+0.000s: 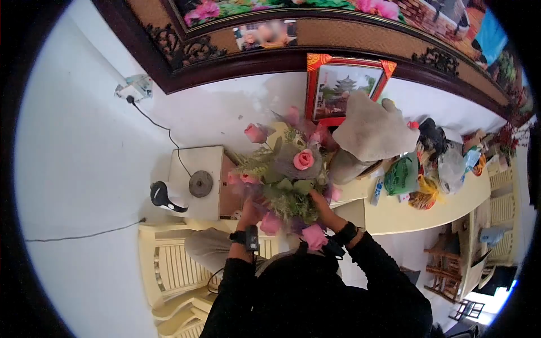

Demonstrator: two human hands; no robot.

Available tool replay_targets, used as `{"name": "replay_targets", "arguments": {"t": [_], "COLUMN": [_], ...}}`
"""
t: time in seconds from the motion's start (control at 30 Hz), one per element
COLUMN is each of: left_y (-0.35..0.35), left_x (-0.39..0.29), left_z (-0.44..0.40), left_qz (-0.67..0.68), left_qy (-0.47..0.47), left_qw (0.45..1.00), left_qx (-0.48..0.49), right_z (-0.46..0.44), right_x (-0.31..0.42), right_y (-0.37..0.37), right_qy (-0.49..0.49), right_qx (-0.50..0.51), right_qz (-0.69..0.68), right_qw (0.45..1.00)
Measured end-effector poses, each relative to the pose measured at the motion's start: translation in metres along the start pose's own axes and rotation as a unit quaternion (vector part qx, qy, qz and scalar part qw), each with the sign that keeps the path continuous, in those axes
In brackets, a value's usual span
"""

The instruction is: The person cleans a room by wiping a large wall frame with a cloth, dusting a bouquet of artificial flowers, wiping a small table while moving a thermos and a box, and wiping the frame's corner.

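Observation:
A bouquet of pink roses and green leaves (290, 194) with sheer wrapping stands in front of my body at the middle of the head view. My left hand (251, 213) is at the bouquet's left side, its fingers hidden by petals and wrapping. On the right side, my right hand (321, 204) reaches into the leaves, and its fingertips are covered by them. A black device is strapped to each wrist. Behind the flowers to the right stands a bulky object under a grey-beige cloth (372, 129).
A white cabinet (180, 163) with a round dark base and a kettle is at left. A framed pagoda picture (349, 84) leans on the wall. Plastic bags (401, 174) lie on the cream table (451, 211) at right. A slatted cream chair (180, 270) is at lower left.

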State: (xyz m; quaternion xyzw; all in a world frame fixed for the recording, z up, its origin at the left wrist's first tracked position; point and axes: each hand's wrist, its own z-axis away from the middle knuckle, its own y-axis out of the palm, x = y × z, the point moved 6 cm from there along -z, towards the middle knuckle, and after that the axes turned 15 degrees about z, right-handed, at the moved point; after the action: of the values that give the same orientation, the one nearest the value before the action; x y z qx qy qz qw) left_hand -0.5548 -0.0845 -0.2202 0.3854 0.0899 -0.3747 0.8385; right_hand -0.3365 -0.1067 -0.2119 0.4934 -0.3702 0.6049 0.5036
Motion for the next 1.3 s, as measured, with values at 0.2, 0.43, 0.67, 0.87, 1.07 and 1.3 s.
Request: {"name": "replay_targets", "arguments": {"t": [0.2,0.43,0.67,0.87,1.07,1.3], "left_y": [-0.013,-0.015,-0.02,-0.039,-0.085,-0.12], "left_x": [0.049,0.061,0.059,0.057,0.062,0.061], "left_z": [-0.051,-0.044,-0.029,-0.009,-0.017,-0.01], "left_qz": [-0.07,-0.297,-0.537,-0.707,-0.593,-0.635], "left_qy": [0.04,0.135,0.231,0.315,0.29,0.161], "left_qw": [0.992,0.934,0.79,0.598,0.721,0.742], "left_qx": [0.1,0.142,0.184,0.209,0.209,0.145], "right_z": [0.033,0.056,0.058,0.058,0.074,0.092], "right_x": [-0.03,-0.007,0.008,0.04,0.021,-0.04], "right_y": [-0.032,-0.039,-0.029,-0.012,0.002,-0.013], "right_qy": [0.08,0.142,0.147,0.09,0.132,-0.085], "right_qx": [0.049,0.038,0.04,0.047,0.076,0.187], "right_qz": [-0.2,-0.258,-0.219,-0.038,-0.133,0.06], "right_qw": [0.975,0.955,0.964,0.994,0.979,0.977]}}
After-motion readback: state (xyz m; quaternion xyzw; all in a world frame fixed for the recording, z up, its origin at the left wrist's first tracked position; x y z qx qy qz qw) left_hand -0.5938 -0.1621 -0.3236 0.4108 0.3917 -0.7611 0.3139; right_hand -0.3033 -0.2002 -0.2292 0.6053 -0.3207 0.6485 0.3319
